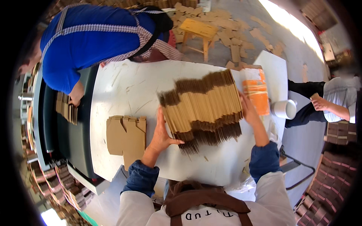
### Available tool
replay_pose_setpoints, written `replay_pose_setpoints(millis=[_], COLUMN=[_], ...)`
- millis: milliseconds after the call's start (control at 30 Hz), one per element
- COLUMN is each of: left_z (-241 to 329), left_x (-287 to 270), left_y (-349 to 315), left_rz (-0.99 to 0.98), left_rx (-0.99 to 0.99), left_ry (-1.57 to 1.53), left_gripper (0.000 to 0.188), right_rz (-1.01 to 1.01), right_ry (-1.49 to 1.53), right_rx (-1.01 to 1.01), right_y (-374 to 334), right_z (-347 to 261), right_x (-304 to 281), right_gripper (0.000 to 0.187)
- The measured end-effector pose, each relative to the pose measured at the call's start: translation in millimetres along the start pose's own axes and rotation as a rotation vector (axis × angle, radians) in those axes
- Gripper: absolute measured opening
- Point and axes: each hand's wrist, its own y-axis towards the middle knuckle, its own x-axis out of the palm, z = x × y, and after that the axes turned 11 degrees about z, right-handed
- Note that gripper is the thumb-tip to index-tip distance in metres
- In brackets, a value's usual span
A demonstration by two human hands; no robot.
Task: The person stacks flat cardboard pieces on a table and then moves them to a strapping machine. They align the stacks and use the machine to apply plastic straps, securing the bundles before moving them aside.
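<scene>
A thick stack of die-cut cardboard blanks (203, 103) stands on edge over the white table (124, 90), pressed between my two hands. Its notched edges form dark and light bands, and its outline is slightly blurred. My left hand (160, 133) grips the stack's left end, thumb along the near side. At the right end my right hand (249, 109) is wrapped against the outermost blank; part of its fingers is hidden. Left of my left hand, a smaller pile of flat cardboard blanks (126, 135) lies on the table.
Beyond the stack's right end sit an orange-and-white wrapped bundle (256, 90) and a white cup (284, 109). A co-worker in blue (98, 37) reaches over a dark conveyor (75, 139) holding more blanks (66, 107). Another person (339, 98) stands at right. Behind the table are a wooden stool (200, 30) and scattered cardboard scraps.
</scene>
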Motion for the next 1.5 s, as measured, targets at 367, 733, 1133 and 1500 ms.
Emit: replay_pose_setpoints(millis=[367, 733, 1133, 1500], left_z=[38, 104, 308, 309], left_x=[-9, -128, -172, -134], left_y=[-4, -142, -341, -660], left_rz=[0.029, 0.337, 0.968, 1.731], left_rx=[0.181, 0.205, -0.35, -0.561], left_ry=[-0.01, 0.023, 0.375, -0.495], left_gripper=[0.131, 0.145, 0.145, 0.101], right_rz=[0.024, -0.121, -1.051, -1.866], right_ry=[0.095, 0.183, 0.463, -0.2], right_rx=[0.2, 0.203, 0.138, -0.032], right_y=[-47, -66, -43, -459], right_z=[39, -56, -182, -402], right_x=[16, 33, 228, 454], right_gripper=[0.055, 0.053, 0.052, 0.052])
